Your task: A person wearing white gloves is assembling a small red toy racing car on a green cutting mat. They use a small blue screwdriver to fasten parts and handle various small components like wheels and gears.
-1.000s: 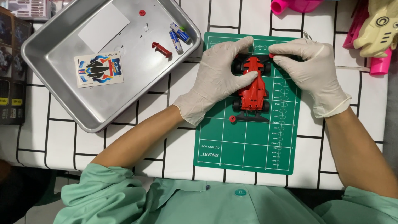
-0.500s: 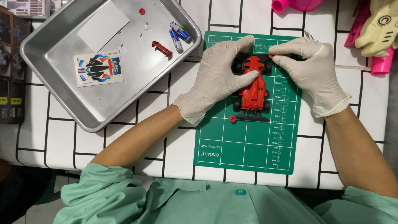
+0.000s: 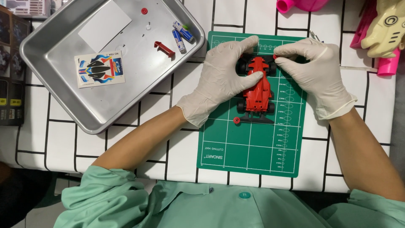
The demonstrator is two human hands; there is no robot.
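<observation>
Fingers [image 3: 253, 78] of your left hand [image 3: 225, 80] gripped the red toy car [image 3: 258, 90]; your right hand [image 3: 314, 71] seemingly pinched a small red piece [image 3: 275, 56].

We see a rectangular sticker sheet [image 3: 99, 69] in the metal tray [image 3: 63, 105] — white, with blue, black and orange shapes. A dark box [image 3: 10, 84] lies at the left edge — partly cut off.

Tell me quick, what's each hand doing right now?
Left hand: closed around the red toy race car, steadying it on the green cutting mat.
Right hand: fingertips pinching a small red part at the car's front.
</observation>
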